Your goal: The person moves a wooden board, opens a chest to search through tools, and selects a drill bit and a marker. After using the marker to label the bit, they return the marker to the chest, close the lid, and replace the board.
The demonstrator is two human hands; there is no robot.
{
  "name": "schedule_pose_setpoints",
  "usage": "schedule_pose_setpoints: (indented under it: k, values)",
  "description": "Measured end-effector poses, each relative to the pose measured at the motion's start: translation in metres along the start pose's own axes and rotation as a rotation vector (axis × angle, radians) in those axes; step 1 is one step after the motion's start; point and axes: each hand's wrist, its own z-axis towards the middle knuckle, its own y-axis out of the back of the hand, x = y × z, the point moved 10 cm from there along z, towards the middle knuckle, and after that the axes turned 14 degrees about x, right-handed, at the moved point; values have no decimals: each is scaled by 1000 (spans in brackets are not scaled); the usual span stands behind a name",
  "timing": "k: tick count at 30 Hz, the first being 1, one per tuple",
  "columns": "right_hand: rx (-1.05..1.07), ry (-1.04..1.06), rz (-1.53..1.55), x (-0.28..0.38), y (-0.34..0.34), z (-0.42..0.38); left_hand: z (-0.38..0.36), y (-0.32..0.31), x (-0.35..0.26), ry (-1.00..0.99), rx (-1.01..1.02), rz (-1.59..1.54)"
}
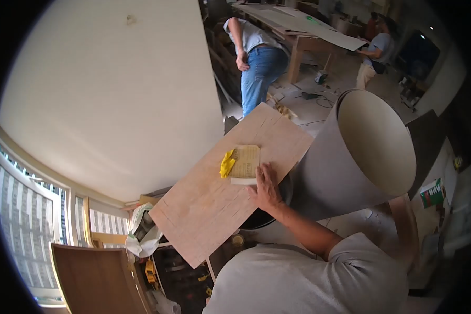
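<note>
My right hand (269, 189) lies palm down on a light wooden board (199, 201), with its fingers stretched out. The fingertips reach the right edge of a tan sheet (246, 162) with printing on it, which looks like the back of sandpaper. On that sheet's left side sits a crumpled yellow piece (227, 164), perhaps cloth or a glove. Beneath the board, next to my wrist, shows part of a dark round rim (283, 191). My left hand is out of sight below the frame.
Right of the board stands a large grey rolled sheet (329, 167). An open drawer of tools (186, 282) lies below. A pale panel (115, 99) fills the left. Behind, one person (261, 63) bends over; another (379, 49) stands at a long table (303, 39).
</note>
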Motion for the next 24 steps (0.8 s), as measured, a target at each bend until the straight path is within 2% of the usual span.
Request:
schedule_pose_setpoints:
  k: [5,6,7,8,9,12,13,15,16,18,20,22,24]
  values:
    - [3,-50,95,-2,8,11,-38,-90,99,356,77,-793]
    - [9,-65,80,-3,9,13,-69,-47,47,298,-115,-518]
    - [0,-41,64,3,11,13,-43,-57,65,193,-192,-461]
    - [-24,-26,44,11,15,12,-76,-27,17,117,-326,-281]
    - [-28,52,60,31,17,13,-81,-34,15,96,-388,-419]
    - [-22,295,142,93,24,15,-108,-67,2,275,-269,-916]
    - [1,394,197,121,24,13,-107,-91,4,242,-217,-1196]
    - [49,535,238,185,31,-1,-123,-108,3,224,-160,-1284]
    - [119,603,285,215,29,-12,-125,-113,1,201,-132,-1329]
    - [270,758,374,270,19,-38,-126,-131,11,276,-243,-1633]
    - [583,806,480,311,-21,-68,-138,-137,16,309,-311,-1909]
    - [903,829,581,354,-74,-108,-132,-124,20,139,-364,-2009]
    - [1237,662,639,365,-160,-147,-143,-82,7,-93,-449,-2114]
